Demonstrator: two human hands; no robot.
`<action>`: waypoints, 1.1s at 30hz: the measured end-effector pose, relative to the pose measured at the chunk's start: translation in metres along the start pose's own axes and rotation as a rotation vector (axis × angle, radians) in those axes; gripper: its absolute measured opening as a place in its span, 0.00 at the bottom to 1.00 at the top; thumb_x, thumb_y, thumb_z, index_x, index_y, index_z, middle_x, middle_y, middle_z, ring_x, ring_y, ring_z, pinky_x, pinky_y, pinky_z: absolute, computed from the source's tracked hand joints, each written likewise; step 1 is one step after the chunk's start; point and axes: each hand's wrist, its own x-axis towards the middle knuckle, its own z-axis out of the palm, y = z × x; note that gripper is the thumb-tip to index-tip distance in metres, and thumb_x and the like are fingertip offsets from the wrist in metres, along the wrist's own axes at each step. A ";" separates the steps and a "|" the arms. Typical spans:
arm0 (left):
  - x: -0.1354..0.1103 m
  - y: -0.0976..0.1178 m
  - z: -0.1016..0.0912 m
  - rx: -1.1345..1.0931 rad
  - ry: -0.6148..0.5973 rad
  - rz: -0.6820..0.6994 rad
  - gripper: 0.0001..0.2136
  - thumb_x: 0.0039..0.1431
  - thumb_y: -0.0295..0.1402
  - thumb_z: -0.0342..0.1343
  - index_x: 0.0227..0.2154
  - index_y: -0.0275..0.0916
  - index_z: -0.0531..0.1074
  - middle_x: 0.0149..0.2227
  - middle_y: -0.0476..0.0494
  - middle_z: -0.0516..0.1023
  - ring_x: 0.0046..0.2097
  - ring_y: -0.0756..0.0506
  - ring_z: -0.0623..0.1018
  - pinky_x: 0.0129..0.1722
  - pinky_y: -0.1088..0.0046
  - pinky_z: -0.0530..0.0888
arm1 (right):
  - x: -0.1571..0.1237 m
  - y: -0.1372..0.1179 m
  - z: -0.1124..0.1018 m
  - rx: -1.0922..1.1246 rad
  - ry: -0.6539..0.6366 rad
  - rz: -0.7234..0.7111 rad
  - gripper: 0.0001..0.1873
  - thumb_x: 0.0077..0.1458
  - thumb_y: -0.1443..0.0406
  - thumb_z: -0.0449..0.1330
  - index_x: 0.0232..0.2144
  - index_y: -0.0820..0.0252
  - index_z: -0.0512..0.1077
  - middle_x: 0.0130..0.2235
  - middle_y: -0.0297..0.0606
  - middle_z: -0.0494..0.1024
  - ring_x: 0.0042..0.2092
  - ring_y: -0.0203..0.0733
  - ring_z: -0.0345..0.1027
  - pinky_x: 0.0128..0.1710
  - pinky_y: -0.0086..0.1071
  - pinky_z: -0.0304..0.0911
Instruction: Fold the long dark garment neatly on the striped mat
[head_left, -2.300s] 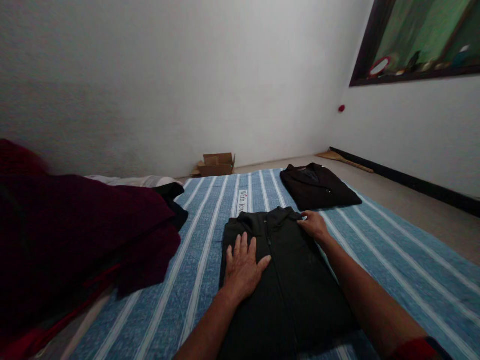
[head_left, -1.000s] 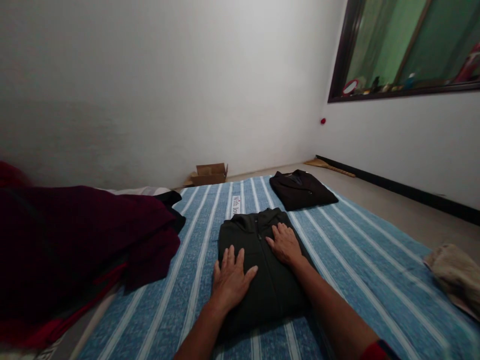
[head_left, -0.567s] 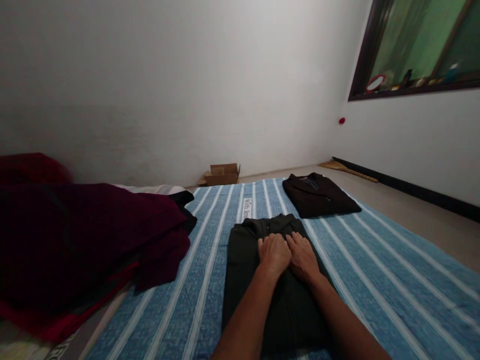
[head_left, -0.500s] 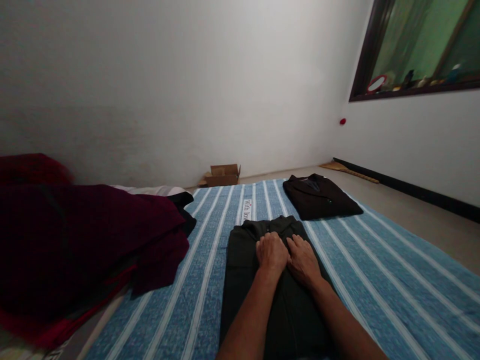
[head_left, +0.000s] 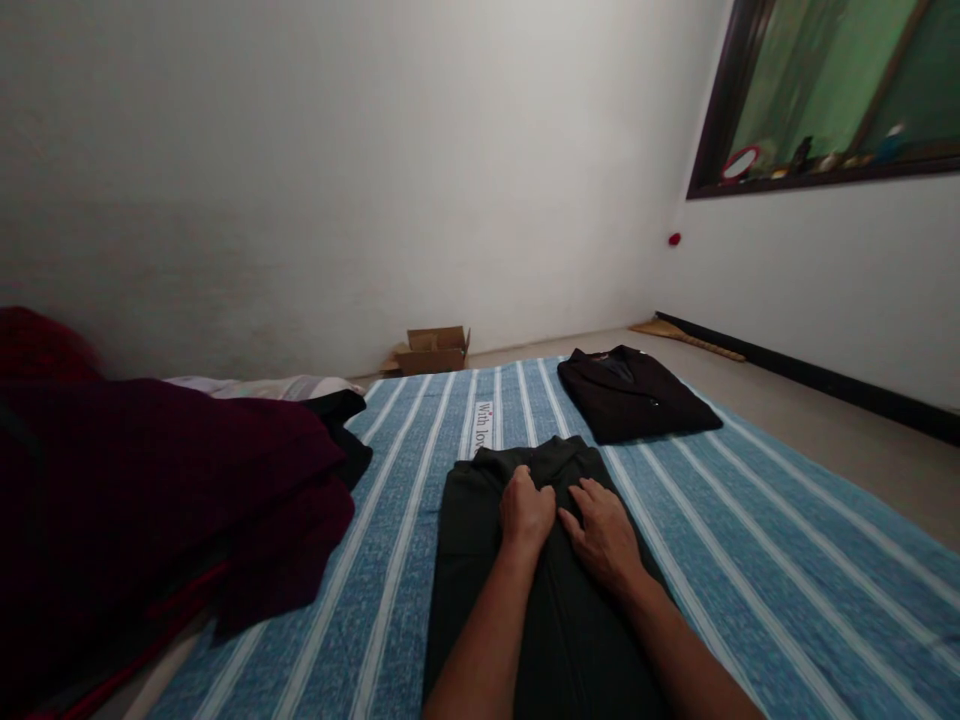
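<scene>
A dark green folded jacket [head_left: 480,580] lies in front of me on the blue striped bed sheet [head_left: 405,520], its collar pointing away from me. My left hand [head_left: 527,512] is closed at the front below the collar, its fingers curled on the cloth. Beside it, my right hand [head_left: 604,530] rests on the jacket's right half with the fingers stretched out and the thumb apart. A small gap separates the two hands. Both forearms cover part of the jacket's lower half.
A dark brown folded garment [head_left: 637,398] lies farther back on the right. Heaped on the left are purple clothes [head_left: 247,490], with black cloth [head_left: 349,440] poking out. An open cardboard box [head_left: 435,352] stands by the wall. A wooden-handled brush or broom [head_left: 690,338] lies on the floor.
My hands have moved apart: the left slid a little left across the jacket, while the right has its thumb spread away. The camera view has shifted slightly.
</scene>
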 end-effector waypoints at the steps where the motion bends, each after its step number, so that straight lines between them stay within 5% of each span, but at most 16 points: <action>1: 0.006 0.003 -0.001 -0.004 -0.016 -0.031 0.15 0.50 0.28 0.55 0.43 0.32 0.69 0.44 0.34 0.76 0.46 0.42 0.75 0.43 0.71 0.69 | 0.000 0.000 0.000 0.006 -0.002 0.001 0.22 0.57 0.58 0.49 0.49 0.62 0.68 0.54 0.48 0.67 0.57 0.50 0.57 0.56 0.41 0.51; 8: 0.023 0.004 -0.005 -0.024 0.003 -0.119 0.17 0.45 0.31 0.59 0.40 0.32 0.69 0.41 0.32 0.77 0.45 0.39 0.76 0.39 0.69 0.70 | 0.001 -0.002 -0.004 0.044 0.006 0.009 0.22 0.57 0.58 0.49 0.49 0.63 0.68 0.54 0.47 0.67 0.57 0.50 0.57 0.56 0.40 0.50; 17: 0.020 -0.008 -0.002 -0.115 0.007 -0.037 0.23 0.52 0.32 0.57 0.50 0.28 0.64 0.38 0.39 0.78 0.43 0.44 0.77 0.42 0.73 0.70 | 0.001 -0.006 -0.004 0.079 0.034 0.023 0.20 0.56 0.59 0.50 0.47 0.62 0.69 0.53 0.47 0.68 0.56 0.50 0.57 0.57 0.42 0.50; 24: 0.023 -0.015 0.000 -0.160 0.029 0.006 0.19 0.51 0.30 0.57 0.46 0.28 0.67 0.32 0.38 0.79 0.38 0.43 0.78 0.38 0.72 0.70 | -0.002 -0.007 -0.001 0.091 0.111 -0.019 0.17 0.55 0.63 0.53 0.46 0.64 0.70 0.52 0.49 0.69 0.55 0.52 0.59 0.55 0.46 0.54; 29: 0.022 -0.019 -0.002 -0.475 -0.039 -0.090 0.19 0.52 0.31 0.56 0.46 0.28 0.64 0.34 0.39 0.77 0.20 0.51 0.74 0.24 0.74 0.69 | -0.004 -0.010 0.000 0.105 0.170 -0.013 0.16 0.54 0.65 0.54 0.45 0.65 0.70 0.51 0.50 0.70 0.54 0.52 0.61 0.54 0.46 0.56; 33: 0.020 -0.023 -0.009 -0.800 -0.148 -0.203 0.19 0.50 0.32 0.58 0.45 0.31 0.63 0.36 0.40 0.76 0.18 0.54 0.72 0.15 0.81 0.60 | -0.004 -0.010 0.001 0.114 0.183 -0.015 0.17 0.54 0.65 0.55 0.46 0.65 0.70 0.51 0.50 0.69 0.54 0.52 0.61 0.54 0.46 0.55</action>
